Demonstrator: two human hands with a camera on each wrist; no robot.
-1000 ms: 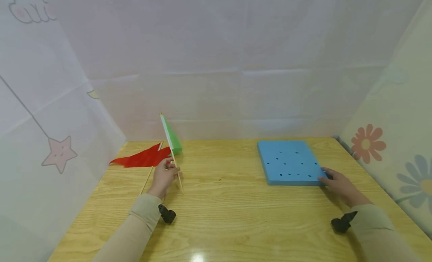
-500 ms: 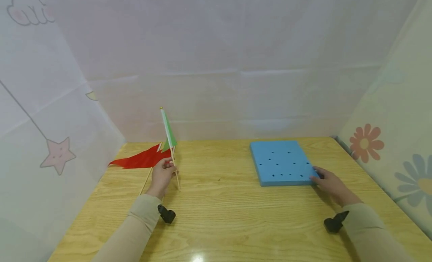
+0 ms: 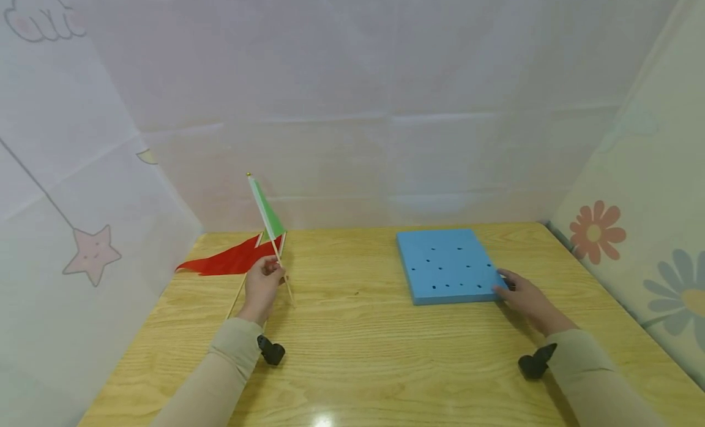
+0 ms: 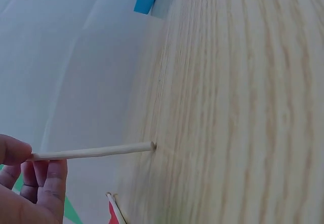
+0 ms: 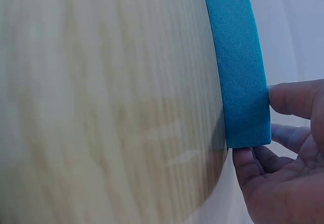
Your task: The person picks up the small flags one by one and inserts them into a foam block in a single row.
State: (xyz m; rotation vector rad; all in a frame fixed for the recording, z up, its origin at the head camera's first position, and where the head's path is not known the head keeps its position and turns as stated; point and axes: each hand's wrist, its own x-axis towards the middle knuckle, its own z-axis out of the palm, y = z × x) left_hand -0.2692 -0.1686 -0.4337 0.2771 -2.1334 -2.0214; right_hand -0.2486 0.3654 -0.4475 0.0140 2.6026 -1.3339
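Note:
My left hand (image 3: 261, 289) pinches the thin wooden stick of a small green flag (image 3: 268, 213). The flag leans up and to the left, and its lower end (image 4: 147, 147) shows in the left wrist view close to the tabletop. Beneath and beside this hand lies red flag cloth (image 3: 223, 260) with thin sticks, partly covered by the hand. On the right, my right hand (image 3: 531, 301) holds the near right corner of a flat blue foam board (image 3: 448, 256) with several small holes. In the right wrist view its thumb touches the top face and the fingers touch the side.
The wooden table (image 3: 352, 353) carries the board flat on its surface. A pale cloth wall (image 3: 341, 139) rises along the back edge, with printed cloth on both sides. A small black device (image 3: 272, 350) sits on each wrist.
The blue foam board has slid left with my right hand on it. My left hand has stayed nearly in place while the green flag has risen a little and tilted further left.

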